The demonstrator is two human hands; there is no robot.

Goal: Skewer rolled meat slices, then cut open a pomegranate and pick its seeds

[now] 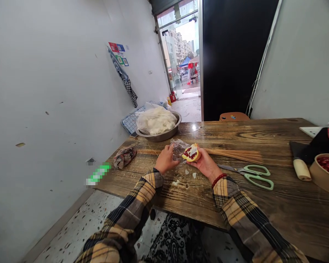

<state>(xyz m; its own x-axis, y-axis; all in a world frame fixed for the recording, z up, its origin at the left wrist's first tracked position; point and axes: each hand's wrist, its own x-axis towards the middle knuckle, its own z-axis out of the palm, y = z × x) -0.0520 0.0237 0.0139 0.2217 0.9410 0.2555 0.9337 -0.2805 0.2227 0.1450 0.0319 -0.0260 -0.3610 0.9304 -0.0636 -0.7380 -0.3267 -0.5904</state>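
Note:
My right hand [206,161] is closed around a piece of pomegranate [191,152], its cut side with red seeds and white pith facing left and up. Just left of it is my left hand [166,159], thumb and fingers apart, with nothing visible in its grasp. Clear crinkled plastic film [178,145] lies behind and between the hands; whether the left fingertips touch it I cannot tell. Small pale scraps [194,175] are scattered on the table below the pomegranate. Scissors [252,173] with green handles lie right of my right hand.
On the wooden table [263,135], a metal basin [164,136] holds a white plastic bag [153,119]. A crumpled cloth [124,157] lies left, thin wooden sticks [235,154] behind the scissors. At right are a tan bowl [322,177] of red seeds and a cleaver-like tool's pale handle [302,170].

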